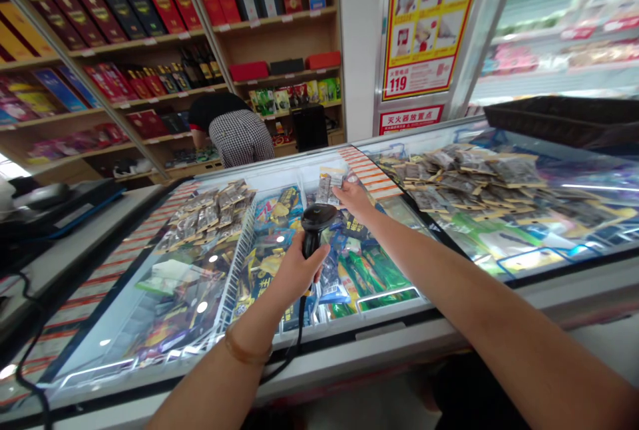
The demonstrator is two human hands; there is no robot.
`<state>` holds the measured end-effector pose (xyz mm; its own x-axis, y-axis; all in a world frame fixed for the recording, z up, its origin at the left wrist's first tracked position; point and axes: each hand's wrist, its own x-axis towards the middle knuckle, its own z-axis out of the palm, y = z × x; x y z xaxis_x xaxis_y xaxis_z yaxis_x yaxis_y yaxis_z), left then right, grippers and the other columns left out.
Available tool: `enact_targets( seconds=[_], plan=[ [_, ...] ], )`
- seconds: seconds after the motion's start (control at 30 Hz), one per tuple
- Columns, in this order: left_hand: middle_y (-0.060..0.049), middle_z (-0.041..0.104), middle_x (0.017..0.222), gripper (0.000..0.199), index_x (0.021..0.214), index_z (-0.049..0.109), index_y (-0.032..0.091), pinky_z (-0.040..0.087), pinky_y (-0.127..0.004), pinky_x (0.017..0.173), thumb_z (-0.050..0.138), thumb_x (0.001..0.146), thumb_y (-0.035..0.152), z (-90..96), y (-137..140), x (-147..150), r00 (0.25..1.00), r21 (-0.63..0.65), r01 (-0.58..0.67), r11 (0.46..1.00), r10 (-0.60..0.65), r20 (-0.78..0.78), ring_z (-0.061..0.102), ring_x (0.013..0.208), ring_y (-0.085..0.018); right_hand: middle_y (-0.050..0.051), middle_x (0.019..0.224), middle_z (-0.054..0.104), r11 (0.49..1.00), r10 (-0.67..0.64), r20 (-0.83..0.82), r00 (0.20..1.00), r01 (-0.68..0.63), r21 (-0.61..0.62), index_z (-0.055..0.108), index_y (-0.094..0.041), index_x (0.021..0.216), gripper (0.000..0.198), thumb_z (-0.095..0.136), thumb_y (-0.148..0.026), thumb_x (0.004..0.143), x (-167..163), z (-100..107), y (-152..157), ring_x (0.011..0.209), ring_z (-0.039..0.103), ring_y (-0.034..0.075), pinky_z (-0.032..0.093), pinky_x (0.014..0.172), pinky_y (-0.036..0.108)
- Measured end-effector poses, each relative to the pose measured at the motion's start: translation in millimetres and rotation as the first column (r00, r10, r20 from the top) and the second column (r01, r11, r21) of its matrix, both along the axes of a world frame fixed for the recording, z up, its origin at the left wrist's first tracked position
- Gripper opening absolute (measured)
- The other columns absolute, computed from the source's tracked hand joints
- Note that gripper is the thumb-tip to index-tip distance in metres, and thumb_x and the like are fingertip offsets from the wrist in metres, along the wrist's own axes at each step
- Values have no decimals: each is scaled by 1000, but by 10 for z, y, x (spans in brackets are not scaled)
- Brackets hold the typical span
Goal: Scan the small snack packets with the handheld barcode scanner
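Observation:
My left hand (299, 263) is wrapped round the handle of a black barcode scanner (319, 217), whose cable hangs down toward the freezer's front edge. Beyond the scanner's head, my right hand (353, 196) pinches a small clear packet (329, 184) with a tan top strip and dark contents. Both hands are above the glass top of a chest freezer (389, 343). Similar packets lie in a left pile (214, 214) and a larger right pile (469, 177) on the glass.
Bagged frozen goods (279, 210) show through the glass. A dark tray (559, 120) sits at the back right. At the far left stands a counter with black equipment (64, 207). Behind the freezer, a person (234, 127) bends toward shelves of boxes (164, 7).

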<state>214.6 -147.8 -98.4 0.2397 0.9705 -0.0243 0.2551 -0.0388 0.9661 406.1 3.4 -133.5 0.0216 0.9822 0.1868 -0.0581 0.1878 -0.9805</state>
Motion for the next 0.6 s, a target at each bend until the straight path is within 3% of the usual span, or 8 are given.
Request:
enact_targets(
  seconds=[0.13,0.23,0.3,0.43,0.53,0.6],
  plan=[
    [10,48,46,40,92,46,23,36,-23,42,70,79,52,-8,-9,39,998,-14,6,1000,-5,66,44,36,-11,3,89,75,993,-118,88,989,115,30,62,-19,107,23,56,-36,93,10,-25,12,80,74,19,57,66,27],
    [9,51,50,41,90,45,23,36,-23,41,71,78,53,50,-40,11,981,-49,-86,995,93,173,44,37,-10,2,80,71,967,-255,241,936,243,78,59,-20,105,22,52,-38,97,11,-7,-3,56,67,16,51,52,25],
    [8,52,53,43,88,46,23,36,-23,41,72,76,55,148,-77,-92,959,-78,-150,986,165,231,45,38,-10,1,73,67,962,-274,350,896,261,85,58,-21,100,16,54,-37,97,-15,36,-12,43,58,13,46,47,24],
    [8,51,53,48,87,49,22,36,-22,40,78,70,56,400,-180,-572,917,-69,-275,959,283,281,45,38,-9,1,75,68,984,-154,351,923,174,-27,55,-20,104,12,59,-26,94,-296,204,-20,47,62,13,48,48,24],
    [8,52,54,49,87,50,21,37,-21,39,80,67,55,539,-289,-1090,860,-91,-411,907,419,291,45,39,-9,-1,76,69,990,82,206,975,-55,-132,56,-19,105,15,62,-20,92,-817,388,-39,52,67,13,51,51,22],
    [8,52,52,48,84,50,21,37,-21,39,80,66,54,598,-382,-1431,815,-127,-493,861,508,278,46,39,-9,-3,70,67,947,253,83,964,-229,-225,58,-19,96,13,69,-20,89,-1290,516,-53,50,65,12,50,49,21]
  ],
)
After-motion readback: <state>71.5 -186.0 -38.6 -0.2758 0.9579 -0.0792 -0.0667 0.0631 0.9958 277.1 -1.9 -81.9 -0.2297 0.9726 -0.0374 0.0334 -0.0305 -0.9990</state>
